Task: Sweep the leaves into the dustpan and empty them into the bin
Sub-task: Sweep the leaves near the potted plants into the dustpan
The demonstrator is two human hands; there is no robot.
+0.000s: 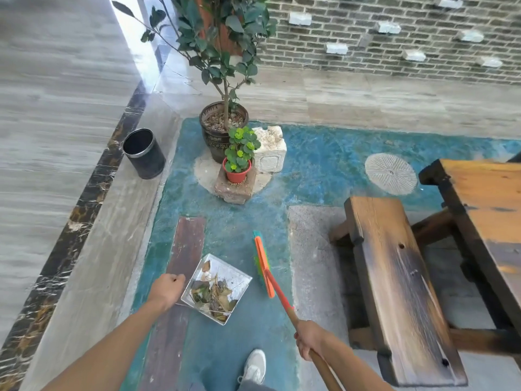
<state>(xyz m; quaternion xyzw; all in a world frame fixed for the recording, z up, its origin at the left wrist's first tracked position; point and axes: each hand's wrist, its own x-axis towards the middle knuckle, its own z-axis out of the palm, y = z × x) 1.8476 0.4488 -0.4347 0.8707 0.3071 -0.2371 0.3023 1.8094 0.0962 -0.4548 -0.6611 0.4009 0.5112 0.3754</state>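
The dustpan [217, 289], loaded with leaves [212, 294], is steadied by the left hand [167, 289], fingers curled at its edge, while the broom [263, 266] is gripped by the right hand [308, 338], the bin [143, 153] standing well apart.

both arms are bare, with no sleeves seen. a white shoe [254, 366] with laces is worn on one foot, and grey trousers [253, 386] are worn.
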